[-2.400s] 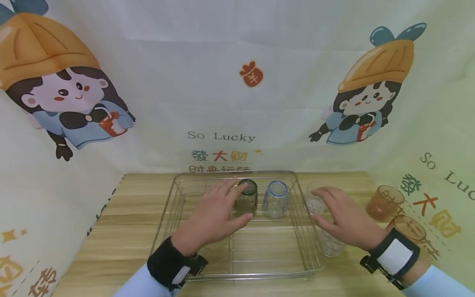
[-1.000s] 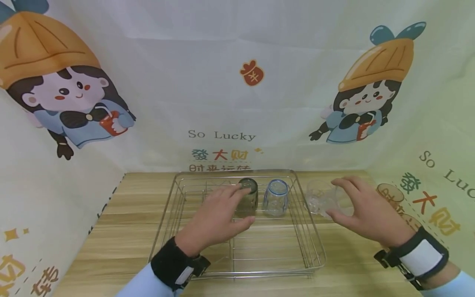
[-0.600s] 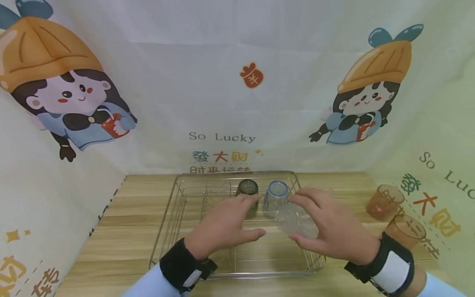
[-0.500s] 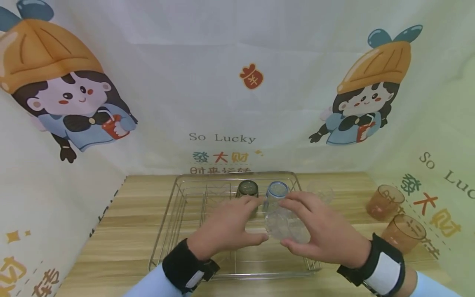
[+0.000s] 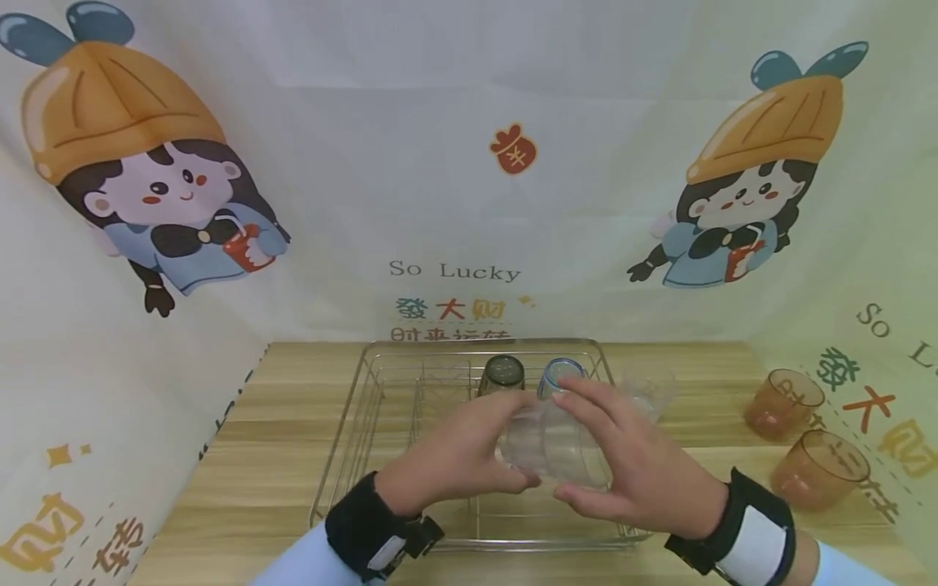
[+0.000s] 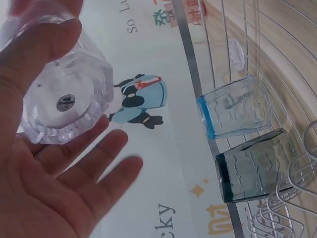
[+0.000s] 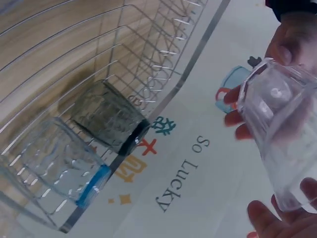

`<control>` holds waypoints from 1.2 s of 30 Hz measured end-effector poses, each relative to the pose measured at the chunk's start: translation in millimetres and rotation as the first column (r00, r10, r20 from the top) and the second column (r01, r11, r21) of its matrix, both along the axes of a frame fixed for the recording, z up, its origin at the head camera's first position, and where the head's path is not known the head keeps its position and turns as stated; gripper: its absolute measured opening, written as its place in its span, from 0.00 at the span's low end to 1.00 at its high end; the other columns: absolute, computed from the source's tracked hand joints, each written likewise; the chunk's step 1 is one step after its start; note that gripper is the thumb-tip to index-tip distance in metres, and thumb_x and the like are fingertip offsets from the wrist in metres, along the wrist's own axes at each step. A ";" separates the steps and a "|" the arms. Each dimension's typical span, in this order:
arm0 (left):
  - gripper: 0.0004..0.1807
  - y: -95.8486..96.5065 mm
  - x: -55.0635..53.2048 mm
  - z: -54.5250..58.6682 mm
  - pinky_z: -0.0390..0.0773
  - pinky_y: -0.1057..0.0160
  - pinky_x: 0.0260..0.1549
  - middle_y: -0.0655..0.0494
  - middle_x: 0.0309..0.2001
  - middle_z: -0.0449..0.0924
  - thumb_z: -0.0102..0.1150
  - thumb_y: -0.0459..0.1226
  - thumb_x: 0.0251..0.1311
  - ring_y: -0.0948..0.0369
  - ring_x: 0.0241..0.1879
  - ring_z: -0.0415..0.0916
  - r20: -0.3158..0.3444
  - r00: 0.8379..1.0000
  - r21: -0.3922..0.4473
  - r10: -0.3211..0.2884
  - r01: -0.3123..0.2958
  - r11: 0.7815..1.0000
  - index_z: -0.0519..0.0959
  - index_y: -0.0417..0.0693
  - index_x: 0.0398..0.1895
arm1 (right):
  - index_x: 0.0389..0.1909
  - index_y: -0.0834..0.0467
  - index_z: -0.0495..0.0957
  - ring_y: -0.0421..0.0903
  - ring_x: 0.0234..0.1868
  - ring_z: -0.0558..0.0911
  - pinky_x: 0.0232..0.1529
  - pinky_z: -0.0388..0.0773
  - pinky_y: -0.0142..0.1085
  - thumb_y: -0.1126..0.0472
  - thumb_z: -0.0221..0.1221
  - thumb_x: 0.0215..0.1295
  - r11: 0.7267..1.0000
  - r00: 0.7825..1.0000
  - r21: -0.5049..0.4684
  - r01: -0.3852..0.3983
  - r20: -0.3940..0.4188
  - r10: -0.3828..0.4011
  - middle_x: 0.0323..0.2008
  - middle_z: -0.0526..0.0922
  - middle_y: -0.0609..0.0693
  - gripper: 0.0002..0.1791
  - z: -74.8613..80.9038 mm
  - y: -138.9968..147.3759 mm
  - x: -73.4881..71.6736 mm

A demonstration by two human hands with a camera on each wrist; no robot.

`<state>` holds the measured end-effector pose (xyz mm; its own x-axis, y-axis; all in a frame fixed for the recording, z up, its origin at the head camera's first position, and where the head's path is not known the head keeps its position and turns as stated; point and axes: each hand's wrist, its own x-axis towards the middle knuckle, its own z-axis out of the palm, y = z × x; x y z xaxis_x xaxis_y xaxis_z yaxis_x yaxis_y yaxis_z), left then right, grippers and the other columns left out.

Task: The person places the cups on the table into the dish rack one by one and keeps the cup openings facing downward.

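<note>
Clear glass (image 5: 553, 446): tilted sideways abv. wire rack (image 5: 542, 547).
R hand (image 5: 648, 472): grips mouth end, prob. leaving base free.
L hand (image 5: 454, 452): spread loosely abt. base; contact unclear.
Grey glass (image 5: 504, 373), blue glass (image 5: 563, 370): rack's far part, mouth-down, prob. to drain.

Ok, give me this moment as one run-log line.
left hand, right hand: both on clear glass, over wire rack | in rack: dark glass, blue-edged glass | right of rack: two amber cups
</note>
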<state>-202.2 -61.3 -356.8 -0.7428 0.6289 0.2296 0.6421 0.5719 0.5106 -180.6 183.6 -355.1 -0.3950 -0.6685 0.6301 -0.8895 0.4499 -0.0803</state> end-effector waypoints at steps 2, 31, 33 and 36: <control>0.43 -3.8 0.6 0.2 0.80 0.68 0.48 0.61 0.54 0.79 0.79 0.47 0.45 0.66 0.48 0.77 0.032 0.999 0.046 -0.005 0.003 0.999 0.71 0.50 0.66 | 0.73 0.62 0.60 0.55 0.69 0.69 0.74 0.58 0.30 0.37 0.59 0.67 0.999 0.998 0.023 0.033 0.047 -0.034 0.73 0.62 0.60 0.44 -4.1 5.3 0.0; 0.42 6.3 -12.5 -3.8 0.79 0.69 0.40 0.60 0.49 0.81 0.77 0.53 0.47 0.66 0.42 0.77 0.059 0.994 -0.054 0.087 -0.084 0.995 0.73 0.46 0.64 | 0.70 0.58 0.65 0.55 0.67 0.72 0.69 0.66 0.59 0.42 0.70 0.56 0.938 0.929 0.221 0.267 0.201 -0.312 0.64 0.74 0.56 0.45 -39.1 22.4 -17.3; 0.41 7.0 -14.5 -6.3 0.79 0.69 0.39 0.61 0.47 0.80 0.77 0.53 0.47 0.66 0.40 0.77 0.065 0.992 -0.065 0.105 -0.100 0.993 0.74 0.47 0.63 | 0.70 0.58 0.65 0.55 0.67 0.71 0.68 0.68 0.57 0.42 0.70 0.57 0.933 0.921 0.224 0.281 0.209 -0.328 0.65 0.73 0.57 0.45 -39.8 26.2 -19.4; 0.39 7.9 -18.1 -10.0 0.79 0.69 0.37 0.61 0.45 0.81 0.77 0.53 0.45 0.66 0.38 0.77 0.057 0.991 -0.091 0.122 -0.116 0.989 0.75 0.47 0.60 | 0.70 0.58 0.65 0.56 0.68 0.71 0.68 0.68 0.56 0.42 0.69 0.57 0.923 0.907 0.230 0.307 0.224 -0.358 0.67 0.72 0.57 0.45 -41.6 31.6 -21.8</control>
<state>-220.3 -53.4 -366.7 -0.8248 0.5506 0.1287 0.5351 0.6865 0.4923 -202.4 215.2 -396.7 -0.7456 -0.5642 0.3545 -0.6450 0.7447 -0.1715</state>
